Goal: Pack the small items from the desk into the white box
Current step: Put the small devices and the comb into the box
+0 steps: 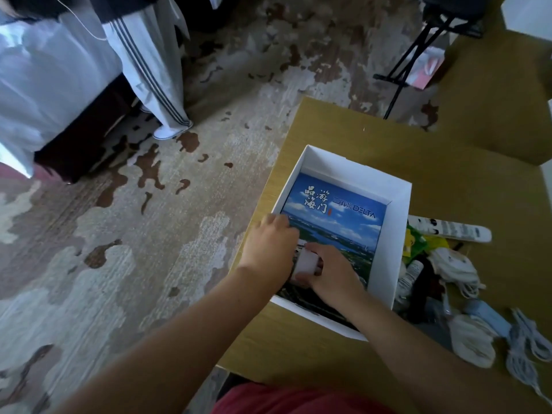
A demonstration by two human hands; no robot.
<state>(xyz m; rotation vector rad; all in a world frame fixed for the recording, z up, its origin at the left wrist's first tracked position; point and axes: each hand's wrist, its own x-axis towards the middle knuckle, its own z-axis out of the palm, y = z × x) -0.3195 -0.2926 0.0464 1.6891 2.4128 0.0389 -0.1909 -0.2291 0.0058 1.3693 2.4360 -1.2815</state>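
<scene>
Wooden counter, white box: my right hand fingers pinch a small white item (left hand flat), might snag the brochure.

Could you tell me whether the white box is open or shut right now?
Open: the white box has no lid on, and a blue booklet shows inside it.

Dim, soft daylight; slight overall blur, wide-angle bending toward the edges.
</scene>
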